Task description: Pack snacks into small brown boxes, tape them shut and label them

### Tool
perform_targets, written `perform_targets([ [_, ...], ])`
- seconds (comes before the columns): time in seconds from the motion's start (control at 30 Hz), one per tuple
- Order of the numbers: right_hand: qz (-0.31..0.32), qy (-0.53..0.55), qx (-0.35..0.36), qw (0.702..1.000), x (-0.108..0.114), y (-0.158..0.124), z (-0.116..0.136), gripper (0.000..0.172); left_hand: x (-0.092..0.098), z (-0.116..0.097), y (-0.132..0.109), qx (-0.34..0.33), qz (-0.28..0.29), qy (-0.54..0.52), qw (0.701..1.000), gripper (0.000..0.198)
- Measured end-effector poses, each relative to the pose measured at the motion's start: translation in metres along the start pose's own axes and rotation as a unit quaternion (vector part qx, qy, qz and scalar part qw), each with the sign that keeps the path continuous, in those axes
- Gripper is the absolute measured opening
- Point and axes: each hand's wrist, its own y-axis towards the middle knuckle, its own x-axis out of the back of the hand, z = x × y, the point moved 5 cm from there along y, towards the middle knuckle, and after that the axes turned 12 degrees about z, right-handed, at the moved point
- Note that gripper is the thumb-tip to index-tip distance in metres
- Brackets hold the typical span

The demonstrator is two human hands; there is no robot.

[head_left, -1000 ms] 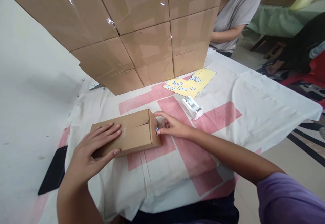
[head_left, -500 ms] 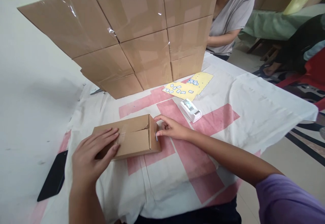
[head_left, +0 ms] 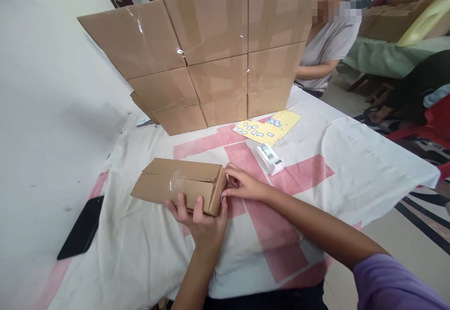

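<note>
Fingers (head_left: 181, 209) of the left hand (head_left: 204, 225) spread over the near long edge of a cardboard box (head_left: 183, 174), the thumb pressed up by its right end, so this hand clasps the box at its near right corner. The left forearm rises steeply from the table's front edge. The right hand (head_left: 244, 183) meets the box's right end face, index finger and thumb bent towards each other, other fingers curled in; whether it pinches anything is too small to tell. Its forearm slants in from the right, below a purple sleeve (head_left: 393, 277).

The box is long, low and plain brown, lying left of centre towards the table's front edge. A lengthwise seam crosses its top, with shiny clear tape midway and a ragged gap near the right end; flaps jut out at the left.

White cloth with pinkish-red bands covers the table (head_left: 351, 192). Beyond the box sit a white tape dispenser (head_left: 270, 159) and yellow paper (head_left: 260, 136) with blue-outlined shapes. Joined cardboard panels (head_left: 218, 52) stand towards the far edge. A black device (head_left: 80, 228) lies along the left edge, beside a pale wall (head_left: 45, 113). Past the far right corner is a person in a grey shirt (head_left: 330, 42).
</note>
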Motion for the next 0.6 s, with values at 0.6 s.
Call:
perform_targets([
  [0.6,0.004,0.041,-0.065,0.997,-0.006,-0.004,-0.003,0.06,0.008,0.016,-0.005,-0.042,-0.015,0.01,0.999,0.073],
])
